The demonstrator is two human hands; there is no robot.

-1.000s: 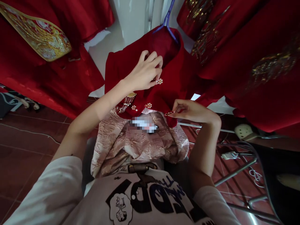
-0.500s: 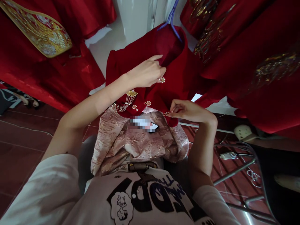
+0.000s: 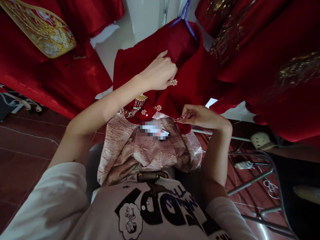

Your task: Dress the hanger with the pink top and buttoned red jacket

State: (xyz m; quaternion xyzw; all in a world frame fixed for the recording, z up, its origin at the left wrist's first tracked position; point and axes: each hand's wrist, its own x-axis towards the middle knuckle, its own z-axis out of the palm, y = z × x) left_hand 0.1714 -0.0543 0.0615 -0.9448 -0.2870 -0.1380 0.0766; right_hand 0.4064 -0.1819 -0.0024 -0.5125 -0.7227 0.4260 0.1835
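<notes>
Red jacket [image 3: 190, 76] is seen hung on a blue hanger [image 3: 186, 16], straight ahead of the person and between other red garments [image 3: 275, 66] at both sides. Its front flap is gripped by the left hand [image 3: 158, 71], whose fingers are curled shut on the cloth just below the collar, right beside a pearl flower button [image 3: 174, 82]. Lower down, at the flap's bottom edge, a small gold fastening [image 3: 178, 119] is pinched between the thumb and fingertips of the right hand [image 3: 202, 116]. Two more pearl buttons [image 3: 158, 107] and a gold tassel ornament [image 3: 137, 104] are fixed along the flap between the hands. Pink brocade cloth [image 3: 150, 153] is bunched beneath the jacket, against the person's printed white T-shirt [image 3: 140, 213]. A gold-embroidered panel [image 3: 40, 30] is shown at upper left, dark red floor tiles [image 3: 22, 146] at lower left, and a metal rack [image 3: 252, 180] at lower right.
</notes>
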